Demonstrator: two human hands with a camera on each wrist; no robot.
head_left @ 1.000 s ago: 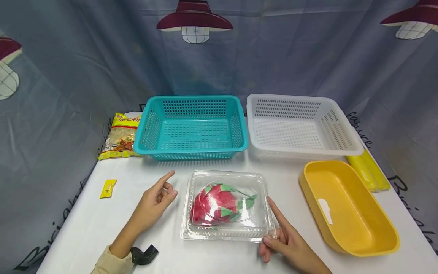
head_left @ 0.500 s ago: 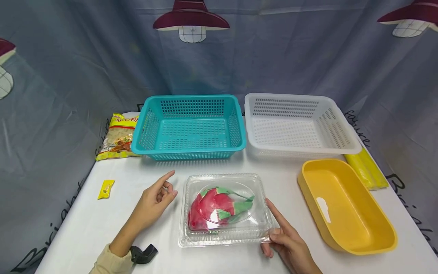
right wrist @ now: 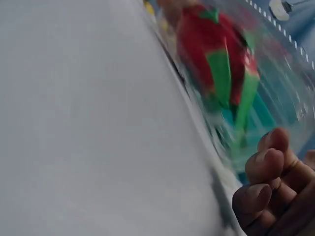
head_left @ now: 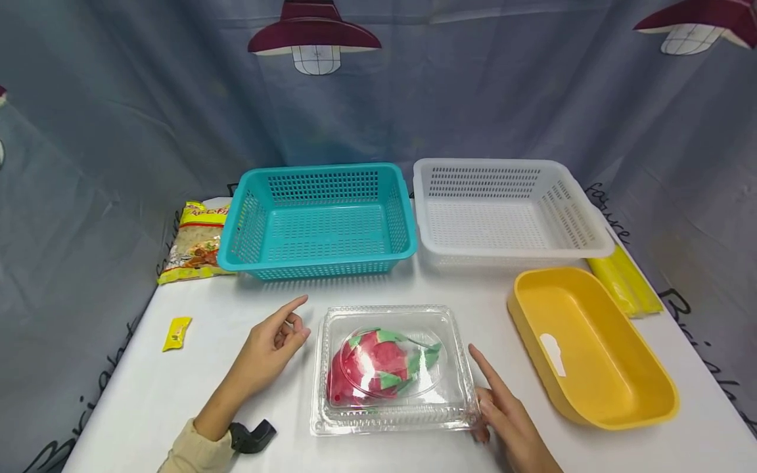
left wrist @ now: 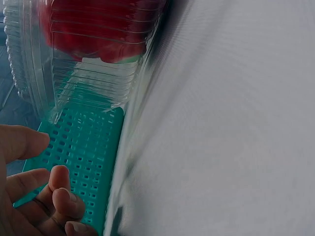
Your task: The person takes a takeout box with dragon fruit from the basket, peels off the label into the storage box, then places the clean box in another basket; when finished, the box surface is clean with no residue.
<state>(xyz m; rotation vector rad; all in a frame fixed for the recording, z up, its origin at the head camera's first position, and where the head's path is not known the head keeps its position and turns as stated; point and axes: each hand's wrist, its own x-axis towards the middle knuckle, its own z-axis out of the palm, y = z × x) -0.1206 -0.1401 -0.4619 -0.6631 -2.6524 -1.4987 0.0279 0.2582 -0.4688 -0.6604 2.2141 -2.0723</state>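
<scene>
A clear plastic clamshell box (head_left: pixel 446 328) stands with its lid down on the white table, with a red dragon fruit (head_left: pixel 378 364) with green leaf tips inside. My right hand (head_left: pixel 505 420) is at the box's front right corner, thumb close by it and index finger extended along the right side. In the right wrist view its other fingertips (right wrist: pixel 266 164) curl loosely beside the box wall and pinch nothing. To the left of the box, my left hand (head_left: pixel 266 355) hovers apart from it, index finger pointing forward and the rest loosely bent, holding nothing.
Behind the box stand a teal basket (head_left: pixel 319 268) and a white basket (head_left: pixel 508 253). A yellow bin (head_left: pixel 591 355) is at the right, near a yellow packet (head_left: pixel 627 282). At the left lie a snack bag (head_left: pixel 195 243) and a small yellow wrapper packet (head_left: pixel 177 333).
My right hand, which pinched the box's front right corner, has let go and its index finger has lifted away. The box has shifted slightly toward me. My left hand has stayed nearly still.
</scene>
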